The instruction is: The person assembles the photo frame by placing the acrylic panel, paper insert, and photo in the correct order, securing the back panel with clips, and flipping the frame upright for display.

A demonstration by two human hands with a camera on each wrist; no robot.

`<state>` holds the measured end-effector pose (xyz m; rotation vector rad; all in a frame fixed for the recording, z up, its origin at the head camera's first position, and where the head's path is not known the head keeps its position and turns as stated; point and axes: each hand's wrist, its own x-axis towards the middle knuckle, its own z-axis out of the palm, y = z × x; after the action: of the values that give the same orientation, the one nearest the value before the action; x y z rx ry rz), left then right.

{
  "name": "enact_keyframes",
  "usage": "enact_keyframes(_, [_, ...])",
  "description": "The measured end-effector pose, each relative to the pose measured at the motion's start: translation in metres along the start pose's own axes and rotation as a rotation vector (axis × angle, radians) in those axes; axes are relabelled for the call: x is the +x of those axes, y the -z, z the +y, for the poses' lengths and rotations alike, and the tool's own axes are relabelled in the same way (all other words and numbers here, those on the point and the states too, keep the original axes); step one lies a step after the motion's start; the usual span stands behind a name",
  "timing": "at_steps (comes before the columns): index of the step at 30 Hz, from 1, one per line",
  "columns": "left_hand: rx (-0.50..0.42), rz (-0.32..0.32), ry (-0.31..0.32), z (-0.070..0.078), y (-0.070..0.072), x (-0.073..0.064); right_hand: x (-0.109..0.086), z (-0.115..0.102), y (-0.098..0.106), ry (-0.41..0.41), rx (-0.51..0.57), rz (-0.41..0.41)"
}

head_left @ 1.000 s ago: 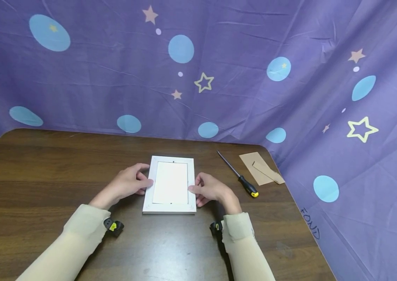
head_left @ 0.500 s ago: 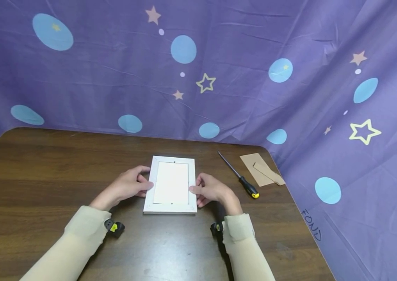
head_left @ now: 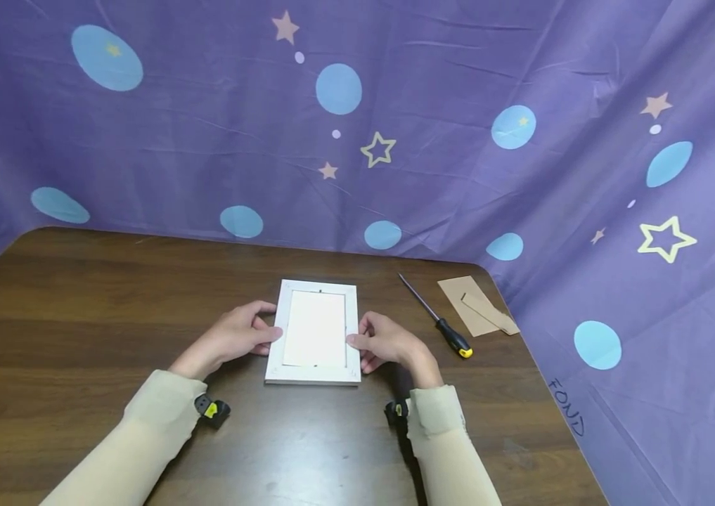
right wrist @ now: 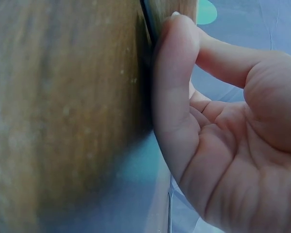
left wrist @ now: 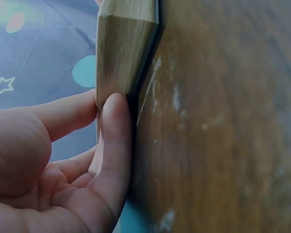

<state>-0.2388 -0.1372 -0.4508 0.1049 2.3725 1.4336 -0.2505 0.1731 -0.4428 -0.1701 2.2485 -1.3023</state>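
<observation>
A white picture frame [head_left: 313,375] lies flat on the brown wooden table [head_left: 306,450], a plain white sheet [head_left: 315,329] within its border. Small dark tabs show at the sheet's top and bottom edges. My left hand [head_left: 235,333] grips the frame's left side, thumb on the border and fingers along the outer edge. On the opposite side my right hand [head_left: 390,343] holds it the same way, a little lower. Both wrist views show bare wood on the frame's side edge [left wrist: 120,53], with fingertips pressed against it.
Right of the frame lies a screwdriver [head_left: 454,339] with a black and yellow handle. Beyond it is a brown backing board [head_left: 458,288] with a narrow stand leg [head_left: 486,313] across it. A purple patterned cloth [head_left: 433,183] hangs behind the table and along its right side.
The whole head view has shifted slightly, so everything appears a little further right. Both hands keep their hold on the frame, which stays in place on the table.
</observation>
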Motion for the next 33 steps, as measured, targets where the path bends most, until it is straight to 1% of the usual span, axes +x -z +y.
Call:
enact_keyframes(7, [-0.001,0.004,0.005,0.001,0.003,-0.004,0.000,-0.003,0.002,0.019,-0.004,-0.036])
enact_keyframes(10, [-0.006,0.005,0.001,0.001,0.005,-0.006,-0.003,-0.006,0.006,0.045,-0.042,-0.016])
enact_keyframes(12, [-0.005,0.005,-0.001,0.001,0.004,-0.007,-0.007,-0.008,0.012,0.074,-0.050,0.034])
enact_keyframes(16, [-0.005,0.008,0.002,0.002,0.003,-0.007,-0.015,-0.008,0.030,0.157,0.004,0.178])
enact_keyframes(18, [-0.006,0.009,0.001,0.003,0.001,-0.006,-0.017,-0.006,0.042,0.192,0.000,0.254])
enact_keyframes(19, [-0.011,0.008,0.004,0.003,0.001,-0.005,-0.018,-0.004,0.048,0.204,-0.020,0.297])
enact_keyframes(22, [-0.019,0.003,0.001,0.003,0.001,-0.004,-0.016,0.002,0.070,0.221,-0.161,0.435])
enact_keyframes(24, [-0.022,0.003,0.005,0.003,0.002,-0.004,-0.013,0.008,0.085,0.213,-0.259,0.529])
enact_keyframes(26, [-0.024,0.000,0.008,0.004,0.002,-0.004,-0.010,0.014,0.101,0.190,-0.320,0.595])
enact_keyframes(28, [-0.025,-0.001,0.019,0.004,0.003,-0.004,-0.008,0.021,0.117,0.159,-0.364,0.632])
enact_keyframes(29, [-0.024,-0.002,0.020,0.004,0.003,-0.004,-0.009,0.023,0.124,0.135,-0.391,0.639])
enact_keyframes(31, [-0.022,-0.003,0.023,0.004,0.003,-0.005,-0.010,0.030,0.138,0.084,-0.451,0.628])
enact_keyframes(33, [-0.021,-0.005,0.026,0.004,0.004,-0.006,-0.013,0.036,0.150,0.020,-0.527,0.600])
